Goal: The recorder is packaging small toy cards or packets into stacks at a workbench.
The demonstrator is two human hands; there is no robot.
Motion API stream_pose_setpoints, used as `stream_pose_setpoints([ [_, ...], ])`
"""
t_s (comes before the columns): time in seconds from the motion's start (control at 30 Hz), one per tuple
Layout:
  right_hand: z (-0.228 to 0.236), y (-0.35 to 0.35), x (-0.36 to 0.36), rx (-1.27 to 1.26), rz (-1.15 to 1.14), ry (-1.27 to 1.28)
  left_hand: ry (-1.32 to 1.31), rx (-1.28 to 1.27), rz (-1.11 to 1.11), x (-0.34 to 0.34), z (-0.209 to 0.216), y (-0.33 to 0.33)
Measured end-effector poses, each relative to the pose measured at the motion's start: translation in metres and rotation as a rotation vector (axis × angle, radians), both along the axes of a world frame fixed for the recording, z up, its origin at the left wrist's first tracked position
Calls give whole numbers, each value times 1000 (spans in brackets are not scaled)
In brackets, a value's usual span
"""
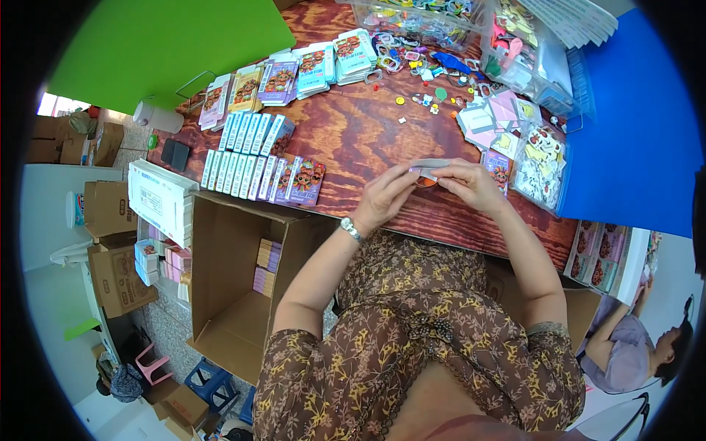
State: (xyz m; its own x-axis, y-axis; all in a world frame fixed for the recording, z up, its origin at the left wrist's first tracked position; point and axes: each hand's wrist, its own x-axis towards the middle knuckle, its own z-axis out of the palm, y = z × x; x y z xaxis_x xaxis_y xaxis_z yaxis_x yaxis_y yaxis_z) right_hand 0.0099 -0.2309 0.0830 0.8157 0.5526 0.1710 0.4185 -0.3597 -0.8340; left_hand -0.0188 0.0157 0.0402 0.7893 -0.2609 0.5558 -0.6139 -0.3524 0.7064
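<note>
Small pale carton over counter's near edge, between hands, long axis left-right; left hand fingers pinching left end, right hand fingers pinching right; neither nearer.

Pale folded piece between my left grip and my right grip: partly covered by both, so I cannot tell its full shape. Clear bin cut off by the upper edge; smallest loose trinkets on the desk too small for me to identify. Open carton partly hidden behind my left arm.
</note>
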Motion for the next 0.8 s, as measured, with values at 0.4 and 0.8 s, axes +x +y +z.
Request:
stream_pose_setpoints([
  [0.4, 21, 23, 5, 62, -80, 267, 158, -21, -160, 17, 4, 15],
  [0.8, 29, 24, 4, -8, 76, -248, 109, -95, -46, 5, -3, 8],
])
